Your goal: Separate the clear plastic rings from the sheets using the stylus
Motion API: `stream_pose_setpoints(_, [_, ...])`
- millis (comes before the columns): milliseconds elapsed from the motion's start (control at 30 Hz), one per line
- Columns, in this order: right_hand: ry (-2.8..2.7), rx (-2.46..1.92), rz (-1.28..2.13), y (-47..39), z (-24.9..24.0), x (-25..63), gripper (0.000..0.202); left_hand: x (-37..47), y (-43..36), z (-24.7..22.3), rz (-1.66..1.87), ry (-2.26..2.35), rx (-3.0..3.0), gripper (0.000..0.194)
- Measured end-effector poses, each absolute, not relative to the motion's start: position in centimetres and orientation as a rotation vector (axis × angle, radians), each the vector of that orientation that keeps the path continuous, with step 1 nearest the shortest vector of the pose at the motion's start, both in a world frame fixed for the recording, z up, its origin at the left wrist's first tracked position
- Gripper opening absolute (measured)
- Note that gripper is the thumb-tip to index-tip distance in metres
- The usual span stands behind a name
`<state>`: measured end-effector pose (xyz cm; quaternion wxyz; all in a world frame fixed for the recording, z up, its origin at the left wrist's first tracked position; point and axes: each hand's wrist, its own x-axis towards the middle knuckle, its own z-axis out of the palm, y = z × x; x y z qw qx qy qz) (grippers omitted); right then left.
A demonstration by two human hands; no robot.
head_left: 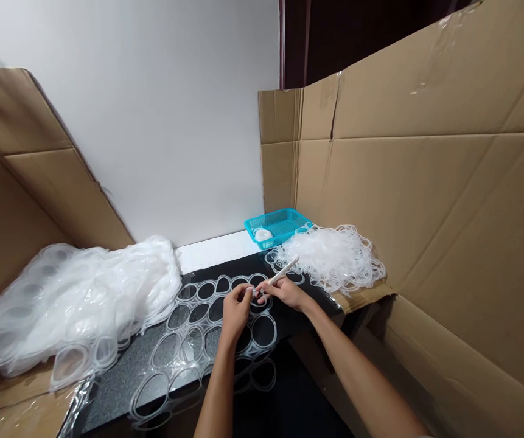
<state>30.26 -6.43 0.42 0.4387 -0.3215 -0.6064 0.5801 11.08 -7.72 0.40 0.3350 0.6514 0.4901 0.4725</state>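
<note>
A clear plastic sheet of joined oval rings lies over the dark worktop, its near part hanging past the front edge. My left hand is closed at the sheet's upper right, thumb and fingers pinched together. What sits between those fingertips is too small to make out. My right hand grips a slim white pen-shaped tool, one end pointing up and away to the right. Its other end is hidden among my fingers. The fingertips of both hands nearly meet over one of the rings.
A large pile of clear ring sheets stands at left. Loose clear rings are heaped at right. Behind them is a turquoise basket with a small white item in it. Cardboard walls enclose both sides.
</note>
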Motion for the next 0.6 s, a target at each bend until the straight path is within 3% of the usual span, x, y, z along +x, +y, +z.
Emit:
stream_pose_setpoints(100, [-1.426,-0.82,1.396,-5.6,-0.4,30.1,0.059,11.2,-7.7,0.0,1.259,1.327,1.749,0.032])
stream_pose_setpoints(233, [-1.216,-0.932,1.104,-3.6,-0.8,29.9,0.066,11.9,-8.0,-0.3,1.273,1.358,1.891,0.047])
stream_pose_setpoints(400, [-1.392,-1.007,0.644,-2.3,0.3,30.0,0.049,12.5,-8.5,-0.3,1.202,1.417,2.054,0.017])
stream_pose_setpoints(600, [-1.602,-1.009,0.843,-3.3,-0.3,30.3,0.04,12.5,-8.5,-0.4,1.115,1.519,2.103,0.021])
